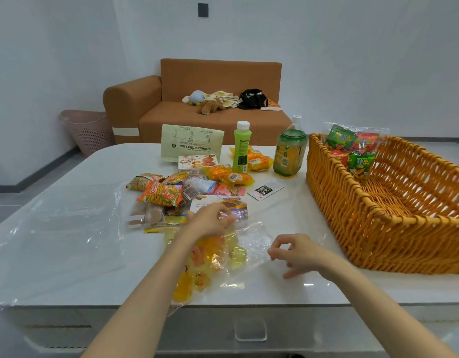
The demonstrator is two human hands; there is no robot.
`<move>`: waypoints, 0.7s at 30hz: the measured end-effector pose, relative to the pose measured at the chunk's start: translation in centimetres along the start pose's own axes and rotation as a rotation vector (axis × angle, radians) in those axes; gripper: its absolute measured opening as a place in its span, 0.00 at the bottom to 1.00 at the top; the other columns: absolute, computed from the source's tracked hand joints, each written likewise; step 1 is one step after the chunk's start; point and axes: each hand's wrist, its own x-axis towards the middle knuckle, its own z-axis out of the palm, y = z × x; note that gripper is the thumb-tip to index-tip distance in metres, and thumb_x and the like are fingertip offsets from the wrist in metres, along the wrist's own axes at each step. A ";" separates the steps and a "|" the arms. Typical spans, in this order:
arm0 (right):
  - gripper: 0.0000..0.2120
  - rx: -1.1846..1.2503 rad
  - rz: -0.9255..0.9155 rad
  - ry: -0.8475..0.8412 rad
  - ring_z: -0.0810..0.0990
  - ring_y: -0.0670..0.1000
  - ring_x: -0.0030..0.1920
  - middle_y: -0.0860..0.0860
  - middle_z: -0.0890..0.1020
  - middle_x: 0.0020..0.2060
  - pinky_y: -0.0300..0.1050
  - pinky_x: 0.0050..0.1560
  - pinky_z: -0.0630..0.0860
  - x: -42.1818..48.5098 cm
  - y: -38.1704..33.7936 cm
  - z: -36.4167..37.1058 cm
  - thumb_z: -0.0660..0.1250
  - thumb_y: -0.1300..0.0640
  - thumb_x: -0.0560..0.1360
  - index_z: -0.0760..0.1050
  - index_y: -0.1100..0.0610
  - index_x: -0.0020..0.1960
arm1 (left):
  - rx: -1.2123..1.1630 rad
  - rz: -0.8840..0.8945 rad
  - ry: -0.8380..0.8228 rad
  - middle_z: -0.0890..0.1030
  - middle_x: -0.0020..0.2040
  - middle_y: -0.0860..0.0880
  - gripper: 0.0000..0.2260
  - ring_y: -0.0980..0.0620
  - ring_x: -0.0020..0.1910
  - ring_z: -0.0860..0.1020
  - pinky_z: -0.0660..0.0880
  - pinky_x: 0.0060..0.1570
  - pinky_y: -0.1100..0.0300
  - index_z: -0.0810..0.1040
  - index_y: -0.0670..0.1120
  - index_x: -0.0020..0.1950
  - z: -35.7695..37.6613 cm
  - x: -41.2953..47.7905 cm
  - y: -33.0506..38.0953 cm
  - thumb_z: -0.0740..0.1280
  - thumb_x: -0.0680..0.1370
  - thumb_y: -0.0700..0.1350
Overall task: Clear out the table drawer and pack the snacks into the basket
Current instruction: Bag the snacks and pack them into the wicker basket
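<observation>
Snacks [169, 193] lie piled on the table [68, 182], basket [352, 215] just beside. Left grip [210, 220] clutches the clear bag [249, 244]; right grip [300, 254] pinches its edge.

An orange-brown sofa [215, 73] stands against the white wall at upper centre of the frame. Its seat carries a pale blue plush toy [196, 96], a brown plush bear [211, 105], scattered pale packets [227, 98] and a black bag [251, 98]. A pink perforated bin [89, 130] stands just left of the sofa, and a dark wall plate [203, 10] is mounted above it.

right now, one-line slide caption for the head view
Left hand and right hand grip a clear snack bag beside the wicker basket.
</observation>
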 end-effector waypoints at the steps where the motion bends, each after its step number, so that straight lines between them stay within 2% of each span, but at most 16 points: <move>1: 0.06 -0.002 0.028 -0.031 0.78 0.49 0.39 0.55 0.74 0.54 0.41 0.34 0.81 -0.1 -0.2 -0.2 0.68 0.50 0.76 0.79 0.51 0.44 | -0.017 0.010 0.017 0.79 0.55 0.55 0.12 0.53 0.59 0.74 0.60 0.66 0.46 0.78 0.56 0.56 0.0 -0.1 0.0 0.63 0.78 0.60; 3: 0.06 -0.014 0.068 -0.115 0.81 0.51 0.35 0.51 0.74 0.51 0.46 0.38 0.83 -0.7 -0.8 -0.6 0.64 0.51 0.79 0.76 0.52 0.49 | -0.081 0.043 0.055 0.80 0.51 0.56 0.04 0.53 0.55 0.76 0.67 0.62 0.48 0.78 0.58 0.46 -0.2 -0.2 0.0 0.66 0.77 0.56; 4: 0.06 -0.035 0.079 -0.146 0.82 0.51 0.34 0.50 0.73 0.51 0.46 0.38 0.83 -0.9 -1.1 -0.7 0.62 0.51 0.80 0.75 0.52 0.50 | -0.124 0.059 0.087 0.80 0.47 0.56 0.03 0.53 0.52 0.77 0.71 0.58 0.51 0.76 0.58 0.43 -0.3 -0.2 -0.1 0.66 0.77 0.54; 6: 0.07 -0.090 0.080 -0.145 0.83 0.52 0.33 0.51 0.72 0.52 0.46 0.37 0.83 -1.1 -1.4 -1.0 0.60 0.50 0.81 0.74 0.52 0.52 | -0.236 0.079 0.153 0.79 0.42 0.53 0.04 0.54 0.44 0.78 0.73 0.42 0.60 0.75 0.53 0.44 -0.9 -0.7 0.1 0.66 0.78 0.49; 8: 0.06 -0.125 0.046 -0.045 0.84 0.54 0.35 0.51 0.74 0.51 0.47 0.39 0.83 -0.7 -1.6 -1.0 0.59 0.50 0.81 0.73 0.50 0.52 | -0.352 0.089 0.210 0.78 0.41 0.51 0.04 0.55 0.39 0.79 0.71 0.34 0.63 0.75 0.49 0.45 -1.8 -1.6 0.3 0.65 0.79 0.47; 12: 0.05 -0.213 -0.083 0.294 0.82 0.58 0.43 0.57 0.69 0.55 0.53 0.47 0.82 0.8 -2.1 -0.6 0.59 0.48 0.80 0.71 0.45 0.47 | -0.600 0.076 0.286 0.78 0.42 0.49 0.05 0.51 0.38 0.83 0.78 0.39 0.51 0.74 0.46 0.47 -3.6 -3.5 -0.3 0.64 0.80 0.46; 13: 0.05 -0.156 -0.130 0.362 0.80 0.58 0.47 0.57 0.67 0.58 0.52 0.48 0.81 1.1 -2.4 -0.2 0.60 0.48 0.80 0.72 0.46 0.48 | -0.641 0.063 0.308 0.78 0.42 0.48 0.05 0.49 0.40 0.83 0.78 0.42 0.49 0.75 0.46 0.46 -3.8 -4.0 -0.5 0.65 0.80 0.46; 15: 0.05 0.099 -0.194 0.416 0.75 0.59 0.58 0.57 0.64 0.65 0.44 0.43 0.80 1.7 -3.2 0.6 0.61 0.51 0.80 0.73 0.49 0.49 | -0.726 0.022 0.322 0.79 0.45 0.48 0.07 0.48 0.43 0.82 0.78 0.41 0.54 0.75 0.45 0.46 -4.3 -5.0 -1.0 0.65 0.80 0.48; 16: 0.04 0.264 -0.194 0.402 0.75 0.59 0.59 0.56 0.65 0.66 0.41 0.42 0.79 1.8 -3.8 1.1 0.61 0.52 0.80 0.73 0.50 0.49 | -0.780 -0.013 0.298 0.80 0.47 0.48 0.08 0.50 0.43 0.81 0.78 0.40 0.57 0.74 0.45 0.46 -4.3 -5.4 -1.2 0.65 0.80 0.49; 18: 0.04 0.610 -0.122 0.256 0.80 0.57 0.49 0.54 0.69 0.63 0.44 0.46 0.80 1.5 -5.0 2.2 0.62 0.52 0.80 0.70 0.49 0.55 | -0.880 -0.075 0.235 0.80 0.53 0.49 0.08 0.49 0.44 0.83 0.79 0.41 0.56 0.73 0.45 0.47 -4.2 -5.8 -1.8 0.64 0.80 0.49; 19: 0.12 0.745 -0.077 0.170 0.80 0.55 0.45 0.53 0.69 0.61 0.46 0.48 0.79 1.3 -5.5 2.8 0.63 0.52 0.79 0.66 0.47 0.61 | -0.887 -0.092 0.224 0.81 0.54 0.48 0.08 0.47 0.47 0.83 0.79 0.40 0.56 0.73 0.46 0.46 -4.2 -5.9 -2.0 0.64 0.80 0.50; 21: 0.32 0.851 -0.019 0.142 0.80 0.55 0.46 0.54 0.68 0.60 0.49 0.51 0.79 1.5 -6.0 3.9 0.68 0.55 0.77 0.53 0.41 0.72 | -0.897 -0.106 0.239 0.81 0.56 0.47 0.08 0.45 0.52 0.82 0.77 0.36 0.58 0.72 0.45 0.47 -4.3 -5.9 -2.3 0.64 0.80 0.50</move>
